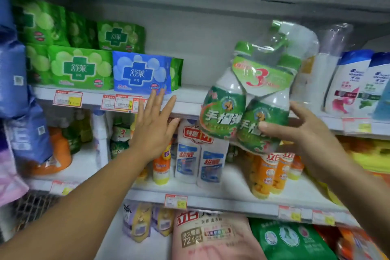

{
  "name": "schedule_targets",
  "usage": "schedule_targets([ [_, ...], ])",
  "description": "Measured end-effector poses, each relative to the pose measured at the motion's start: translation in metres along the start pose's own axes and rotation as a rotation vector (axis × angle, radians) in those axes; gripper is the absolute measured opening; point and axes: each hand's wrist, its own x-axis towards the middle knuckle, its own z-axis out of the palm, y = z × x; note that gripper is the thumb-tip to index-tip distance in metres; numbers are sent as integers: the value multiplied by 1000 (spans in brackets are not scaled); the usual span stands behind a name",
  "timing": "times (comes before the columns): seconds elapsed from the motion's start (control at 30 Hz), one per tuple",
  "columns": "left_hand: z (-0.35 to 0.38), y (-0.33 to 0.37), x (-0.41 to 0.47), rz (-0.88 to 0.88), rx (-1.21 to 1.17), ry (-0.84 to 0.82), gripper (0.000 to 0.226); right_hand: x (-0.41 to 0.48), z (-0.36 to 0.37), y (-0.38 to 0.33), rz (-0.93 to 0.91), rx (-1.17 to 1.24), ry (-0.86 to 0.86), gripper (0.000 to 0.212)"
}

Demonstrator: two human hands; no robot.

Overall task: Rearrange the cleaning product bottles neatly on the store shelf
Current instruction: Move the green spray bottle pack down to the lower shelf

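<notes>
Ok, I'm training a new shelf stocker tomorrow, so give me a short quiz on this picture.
1. True or false: the right hand holds the wrapped green bottle pack.
2. Which colour is the single pad packet beside the green ones: A red, B blue, C yellow?
3. Fill in: the left hand is open, holding ____.

Key: 1 true; 2 B; 3 nothing.

Shrink-wrapped green-and-white bottle pack (251, 99), apparently 3, tilted.

Green-and-white bottle pack (249, 112) is flashing a red "3"; green pad packets (81, 67) are flanking a blue one (141, 73); orange bottles (268, 173) are glowing below.
</notes>
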Motion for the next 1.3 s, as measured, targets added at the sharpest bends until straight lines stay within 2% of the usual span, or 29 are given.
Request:
schedule_targets([
  [0.1, 1, 16, -48, -58, -298, 10, 54, -39, 17, 46, 19, -45, -68, 60],
  [0.17, 7, 26, -85, -115, -471, -84, 57, -49, 31, 85, 56, -121, -104, 64],
  [0.3, 30, 42, -124, -179, -613, -308, 67, -40, 53, 153, 87, -226, -131, 74],
  [0.4, 49, 41, -116, -271, -704, -339, 78, -24, 65, 179, 88, -178, -122, 77],
  [0.57, 89, 29, -102, -303, -631, -461, 105, -1, 68, 213, 87, -142, -90, 75],
  [0.63, 100, 26, -98, -296, -613, -459, 110, 7, 67, 223, 79, -155, -72, 75],
  [1.03, 122, 26, -88, -357, -657, -334, 101, 41, 57, 253, 78, -235, -120, 85],
  [1.3, 136, 29, -82, -407, -666, -291, 101, 55, 55, 259, 77, -237, -115, 83],
])
